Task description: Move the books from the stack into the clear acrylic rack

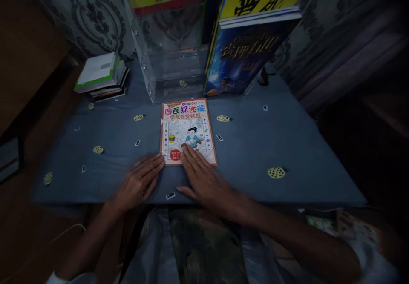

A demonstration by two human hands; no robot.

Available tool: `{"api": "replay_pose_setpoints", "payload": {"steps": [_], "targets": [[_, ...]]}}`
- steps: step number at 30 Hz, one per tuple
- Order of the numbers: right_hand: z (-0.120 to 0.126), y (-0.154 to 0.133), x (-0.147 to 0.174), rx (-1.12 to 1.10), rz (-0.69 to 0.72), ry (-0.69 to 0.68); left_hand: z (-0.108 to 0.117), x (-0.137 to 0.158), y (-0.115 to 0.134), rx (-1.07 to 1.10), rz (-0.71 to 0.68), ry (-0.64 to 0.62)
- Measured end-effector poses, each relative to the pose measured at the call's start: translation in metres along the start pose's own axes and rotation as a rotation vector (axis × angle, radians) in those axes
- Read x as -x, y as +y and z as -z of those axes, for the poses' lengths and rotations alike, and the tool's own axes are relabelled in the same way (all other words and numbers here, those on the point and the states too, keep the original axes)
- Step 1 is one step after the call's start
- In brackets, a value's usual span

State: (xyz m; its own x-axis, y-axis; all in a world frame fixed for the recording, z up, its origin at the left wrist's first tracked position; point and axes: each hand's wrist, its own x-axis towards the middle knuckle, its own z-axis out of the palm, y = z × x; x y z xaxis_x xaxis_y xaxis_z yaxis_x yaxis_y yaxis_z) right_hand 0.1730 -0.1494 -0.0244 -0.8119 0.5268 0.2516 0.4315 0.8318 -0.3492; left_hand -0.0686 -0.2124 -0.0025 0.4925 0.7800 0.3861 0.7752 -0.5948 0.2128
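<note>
A thin picture book [191, 124] with an orange border and colourful Chinese lettering lies closed on the table, its cover facing up. My right hand [204, 175] rests flat on the lower part of the cover, fingers stretched out and thumb apart. At the book's lower left corner, my left hand [142, 177] lies on the cloth with its fingers extended and fingertips touching the book's edge. Neither hand grasps anything.
Behind the book stands a clear acrylic rack [147, 75] holding upright books, including a blue novel [246, 54]. A small stack of books [100, 75] sits at the back left. The grey-blue tablecloth [249, 156] has pineapple prints.
</note>
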Motion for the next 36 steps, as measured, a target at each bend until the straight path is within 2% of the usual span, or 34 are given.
{"api": "replay_pose_setpoints", "payload": {"steps": [6,12,17,22,27,32,36], "targets": [[0.016,0.014,0.039,0.064,-0.085,0.021,0.003,-0.003,0.004,-0.017,-0.002,-0.015],[0.013,0.021,0.048,0.097,-0.074,0.061,0.005,-0.017,0.004,-0.037,0.050,-0.051],[0.011,0.022,0.047,0.110,-0.059,0.077,-0.007,-0.052,-0.016,-0.068,0.069,-0.102],[0.013,0.023,0.048,0.111,-0.068,0.054,-0.027,-0.099,-0.057,-0.118,0.067,-0.139],[0.017,0.022,0.048,0.111,-0.071,0.060,-0.045,-0.144,-0.091,-0.138,0.130,-0.194],[0.016,0.024,0.047,0.112,-0.070,0.056,-0.060,-0.175,-0.093,-0.166,0.170,-0.250],[0.012,0.025,0.048,0.125,-0.067,0.073,-0.066,-0.186,-0.082,-0.159,0.101,-0.354]]}}
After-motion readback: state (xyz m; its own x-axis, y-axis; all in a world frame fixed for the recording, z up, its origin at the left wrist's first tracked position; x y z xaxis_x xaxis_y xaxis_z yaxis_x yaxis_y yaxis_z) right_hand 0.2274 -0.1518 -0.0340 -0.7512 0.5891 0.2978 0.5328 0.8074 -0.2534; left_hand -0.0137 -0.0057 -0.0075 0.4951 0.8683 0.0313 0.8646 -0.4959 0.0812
